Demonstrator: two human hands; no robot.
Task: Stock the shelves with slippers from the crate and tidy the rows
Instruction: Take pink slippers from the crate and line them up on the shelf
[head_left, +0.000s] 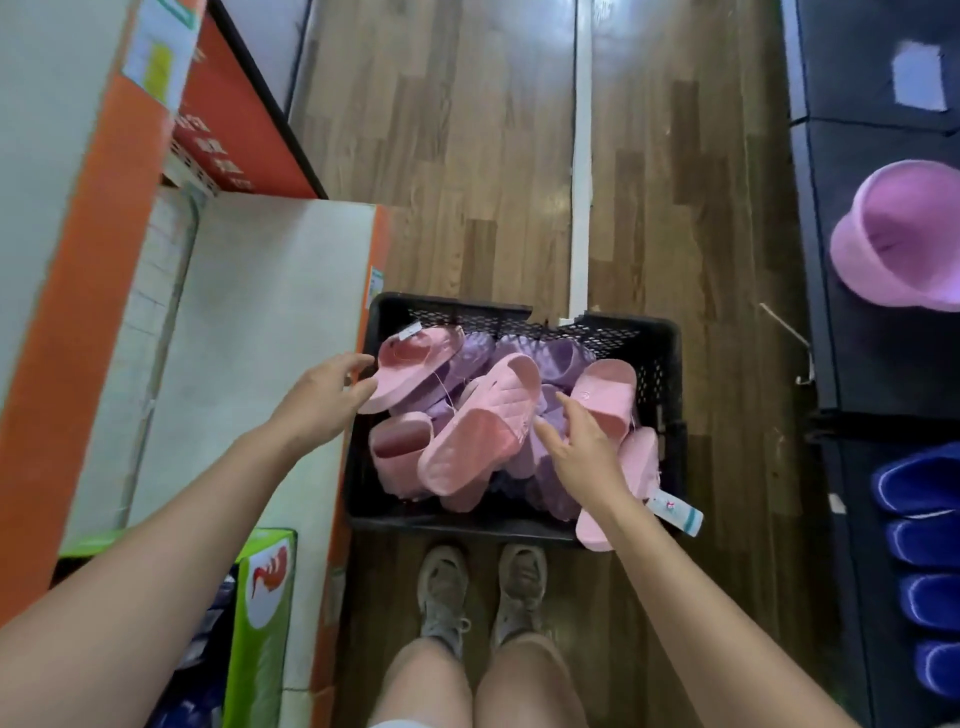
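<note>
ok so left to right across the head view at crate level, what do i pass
white-and-orange cardboard box, left hand, quilted pink slipper, right hand, black plastic crate's right wall, blue slippers

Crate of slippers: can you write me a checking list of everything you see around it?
Surface: wooden floor, white strip running along it.
Job's things: black crate heaped with pink slippers and purple slippers.
Clutter: paper tag over the crate's near rim.
Hands: left hand open, fingertips at the far-left slipper; right hand open over the pile.
Cables: nothing seen.
Surroundings: orange-and-white cartons left; dark shelf right with blue slippers and a lilac slipper.
</note>
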